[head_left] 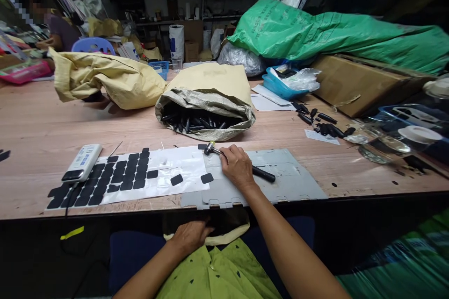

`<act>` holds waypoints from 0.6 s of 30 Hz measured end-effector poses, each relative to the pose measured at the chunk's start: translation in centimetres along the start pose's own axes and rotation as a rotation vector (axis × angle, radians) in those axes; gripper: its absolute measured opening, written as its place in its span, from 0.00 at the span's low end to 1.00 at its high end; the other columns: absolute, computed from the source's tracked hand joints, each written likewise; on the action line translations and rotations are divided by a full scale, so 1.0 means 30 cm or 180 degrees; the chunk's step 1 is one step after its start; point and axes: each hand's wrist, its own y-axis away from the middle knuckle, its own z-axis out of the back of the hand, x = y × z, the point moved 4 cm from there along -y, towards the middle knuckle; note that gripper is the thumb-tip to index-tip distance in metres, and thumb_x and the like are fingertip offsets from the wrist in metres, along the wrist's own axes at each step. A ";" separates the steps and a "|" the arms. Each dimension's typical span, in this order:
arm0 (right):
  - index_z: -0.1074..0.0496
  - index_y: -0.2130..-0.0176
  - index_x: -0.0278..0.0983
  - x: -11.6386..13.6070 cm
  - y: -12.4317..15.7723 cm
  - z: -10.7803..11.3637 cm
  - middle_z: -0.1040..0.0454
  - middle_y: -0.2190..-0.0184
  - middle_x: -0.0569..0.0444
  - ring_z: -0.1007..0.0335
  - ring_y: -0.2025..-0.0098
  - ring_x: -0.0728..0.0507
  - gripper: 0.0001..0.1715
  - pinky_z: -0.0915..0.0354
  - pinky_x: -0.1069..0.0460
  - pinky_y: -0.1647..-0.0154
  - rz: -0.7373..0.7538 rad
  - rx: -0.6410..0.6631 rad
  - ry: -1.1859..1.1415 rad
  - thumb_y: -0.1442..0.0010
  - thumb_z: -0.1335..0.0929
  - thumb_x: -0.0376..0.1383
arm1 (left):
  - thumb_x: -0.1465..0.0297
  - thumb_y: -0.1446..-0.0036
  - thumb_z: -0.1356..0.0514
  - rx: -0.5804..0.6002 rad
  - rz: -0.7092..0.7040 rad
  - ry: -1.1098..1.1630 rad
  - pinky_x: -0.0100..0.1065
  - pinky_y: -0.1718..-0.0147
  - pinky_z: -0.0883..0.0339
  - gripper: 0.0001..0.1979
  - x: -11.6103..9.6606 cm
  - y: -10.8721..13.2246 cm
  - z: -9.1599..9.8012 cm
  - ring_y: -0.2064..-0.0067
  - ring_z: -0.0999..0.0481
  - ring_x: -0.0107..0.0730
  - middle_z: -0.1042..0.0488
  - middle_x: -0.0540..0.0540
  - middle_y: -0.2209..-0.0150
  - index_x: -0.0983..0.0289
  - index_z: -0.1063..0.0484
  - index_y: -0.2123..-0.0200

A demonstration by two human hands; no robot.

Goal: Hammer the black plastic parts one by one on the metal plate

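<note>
My right hand [237, 167] is closed round a small hammer [264, 174] with a metal head and black handle, held low over the grey board [291, 182]. Below the table edge, my left hand [191, 236] is at the mouth of a pale bag [231, 235] on my lap; its fingertips are lost in shadow. Left of the hammer lies a white sheet [178, 161] with rows of black rounded patches [131, 171]. A few loose patches, such as one black patch [207, 178], lie nearer the hammer.
An open sack [210, 77] of black pieces stands behind the sheet. A white device [82, 162] with a cable rests on the sheet's left end. To the right are black parts [328, 128], a blue basin [286, 86] and a cardboard box [358, 81]. Another person [61, 28] sits far left.
</note>
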 end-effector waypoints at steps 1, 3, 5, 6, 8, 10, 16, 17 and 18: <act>0.25 0.56 0.39 0.000 0.000 0.000 0.30 0.63 0.50 0.40 0.60 0.42 0.12 0.47 0.50 0.62 0.0001 0.0005 0.0003 0.36 0.37 0.35 | 0.64 0.37 0.46 0.0039 0.0118 0.0031 0.42 0.52 0.32 0.17 0.015 -0.002 -0.006 0.46 0.25 0.49 0.25 0.59 0.46 0.55 0.31 0.46; 0.25 0.56 0.39 0.001 0.000 0.001 0.30 0.63 0.50 0.40 0.60 0.42 0.13 0.47 0.50 0.62 0.0001 0.0012 0.0012 0.36 0.37 0.35 | 0.68 0.41 0.43 0.0165 0.0177 0.0072 0.44 0.50 0.33 0.23 0.017 0.004 -0.005 0.43 0.28 0.52 0.28 0.60 0.42 0.55 0.33 0.42; 0.25 0.56 0.38 0.003 0.000 0.002 0.30 0.63 0.49 0.40 0.60 0.42 0.13 0.48 0.50 0.62 -0.0003 0.0014 0.0023 0.36 0.37 0.35 | 0.69 0.43 0.42 0.0333 0.0041 0.0019 0.45 0.50 0.32 0.24 -0.026 0.023 0.023 0.44 0.27 0.53 0.27 0.62 0.44 0.57 0.33 0.41; 0.25 0.56 0.38 0.004 0.000 0.003 0.30 0.63 0.49 0.40 0.60 0.42 0.13 0.48 0.50 0.63 -0.0004 0.0010 0.0029 0.36 0.37 0.35 | 0.69 0.43 0.41 0.0392 -0.0133 -0.0014 0.45 0.52 0.31 0.23 -0.063 0.036 0.050 0.46 0.25 0.52 0.25 0.62 0.46 0.58 0.31 0.43; 0.25 0.57 0.38 0.006 0.000 0.005 0.30 0.63 0.49 0.40 0.60 0.42 0.13 0.48 0.50 0.63 0.0000 0.0004 0.0044 0.36 0.37 0.35 | 0.66 0.42 0.40 0.0463 -0.0654 0.0038 0.42 0.56 0.30 0.18 -0.157 0.062 0.132 0.53 0.22 0.49 0.22 0.61 0.53 0.59 0.27 0.47; 0.26 0.57 0.38 0.008 0.001 0.005 0.30 0.63 0.49 0.41 0.60 0.42 0.12 0.48 0.50 0.63 0.0005 0.0002 0.0056 0.36 0.37 0.35 | 0.63 0.41 0.39 0.0506 -0.1285 0.0416 0.35 0.61 0.30 0.15 -0.246 0.071 0.243 0.60 0.21 0.41 0.20 0.56 0.58 0.57 0.24 0.51; 0.25 0.57 0.38 0.003 -0.001 0.000 0.30 0.63 0.50 0.40 0.60 0.42 0.12 0.48 0.49 0.62 -0.0008 0.0010 0.0055 0.36 0.37 0.36 | 0.66 0.38 0.42 -0.1731 -0.0653 0.1110 0.34 0.62 0.31 0.11 -0.176 -0.166 0.672 0.64 0.24 0.34 0.21 0.54 0.64 0.62 0.23 0.58; 0.25 0.57 0.38 0.001 -0.002 0.000 0.30 0.63 0.50 0.40 0.60 0.42 0.11 0.48 0.49 0.62 -0.0012 0.0014 0.0042 0.36 0.36 0.36 | 0.67 0.40 0.41 -0.2259 -0.0301 0.1010 0.35 0.61 0.31 0.11 -0.131 -0.217 0.731 0.63 0.24 0.35 0.21 0.55 0.63 0.63 0.23 0.57; 0.26 0.57 0.38 0.001 -0.003 0.000 0.30 0.63 0.50 0.40 0.60 0.42 0.11 0.48 0.50 0.62 -0.0016 0.0014 0.0024 0.37 0.36 0.36 | 0.68 0.42 0.40 -0.2629 0.0106 0.0825 0.36 0.58 0.31 0.12 -0.088 -0.265 0.777 0.60 0.24 0.37 0.22 0.56 0.63 0.65 0.23 0.56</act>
